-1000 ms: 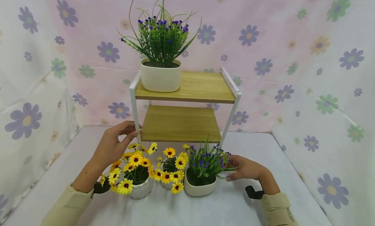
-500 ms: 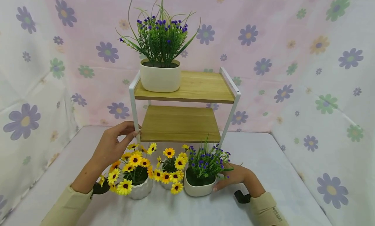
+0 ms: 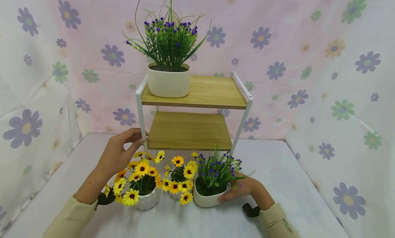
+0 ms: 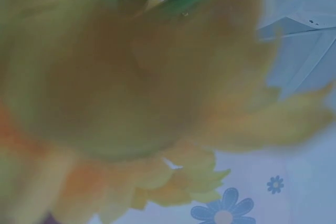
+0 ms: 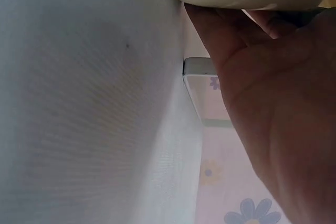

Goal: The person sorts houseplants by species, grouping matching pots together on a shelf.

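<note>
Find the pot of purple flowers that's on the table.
In the head view, the pot of purple flowers stands just right of centre on the table, in front of the shelf, between yellow flowers and the right hand.

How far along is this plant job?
Partway, it seems. Looks done: the upper purple plant stands on the top shelf. In hand: the right hand grips the lower purple plant on the table; the left hand holds the rack. Probably left: raising that plant, then perhaps the larger yellow plant and smaller yellow plant, both on the table and gripped by neither hand.
</note>
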A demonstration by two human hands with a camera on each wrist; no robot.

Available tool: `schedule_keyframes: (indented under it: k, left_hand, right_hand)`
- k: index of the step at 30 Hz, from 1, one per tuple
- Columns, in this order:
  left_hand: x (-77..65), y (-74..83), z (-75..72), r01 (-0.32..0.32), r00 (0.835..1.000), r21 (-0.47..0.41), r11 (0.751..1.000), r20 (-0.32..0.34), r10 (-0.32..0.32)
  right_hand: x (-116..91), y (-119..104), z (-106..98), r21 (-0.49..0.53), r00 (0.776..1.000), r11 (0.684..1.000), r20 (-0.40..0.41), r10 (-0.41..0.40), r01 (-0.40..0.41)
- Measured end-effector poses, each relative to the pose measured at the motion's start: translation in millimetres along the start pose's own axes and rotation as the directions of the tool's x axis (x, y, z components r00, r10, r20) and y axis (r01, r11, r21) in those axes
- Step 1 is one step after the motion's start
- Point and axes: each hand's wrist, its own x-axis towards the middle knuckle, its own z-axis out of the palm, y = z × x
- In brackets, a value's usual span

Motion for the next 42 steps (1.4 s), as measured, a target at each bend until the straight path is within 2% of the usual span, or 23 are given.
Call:
schedule_keyframes:
  k: [8, 14, 19, 25, 34, 37, 42]
  left_hand:
    - [-0.2, 0.4, 0.1, -0.005, 1.0, -0.002, 1.0, -0.003, 0.005]
    - [0.8, 0.8, -0.3, 0.002, 1.0, -0.027, 1.0, 0.003, -0.002]
    - [1.6, 0.9, -0.8, 0.002, 1.0, -0.034, 0.999, 0.004, -0.002]
    - [1.4, 0.2, -0.6, 0.009, 1.0, -0.012, 1.0, 0.005, -0.009]
    - [0.8, 0.3, -0.4, 0.005, 1.0, -0.011, 1.0, 0.003, -0.005]
    - [0.9, 0.5, -0.4, 0.004, 1.0, -0.01, 1.0, 0.004, -0.004]
    - [0.8, 0.4, -0.5, 0.009, 1.0, -0.008, 1.0, 0.003, -0.009]
  right_hand:
    - [-1, -3, -3, -0.079, 0.999, 0.997, -0.034, 0.018, -0.021]
    - [-4, -10, -9, -0.078, 0.998, 0.996, -0.049, -0.037, 0.033]
    - [-7, -23, -16, -0.118, 0.996, 0.991, -0.058, -0.069, 0.062]
    - [-13, -36, -28, -0.21, 0.966, 0.955, -0.107, -0.235, 0.209]
    - [-21, -42, -36, -0.16, 0.964, 0.969, -0.16, -0.213, 0.187]
    - [-23, -48, -40, -0.156, 0.953, 0.963, -0.178, -0.246, 0.22]
    - [-25, -63, -49, -0.141, 0.918, 0.94, -0.209, -0.336, 0.312]
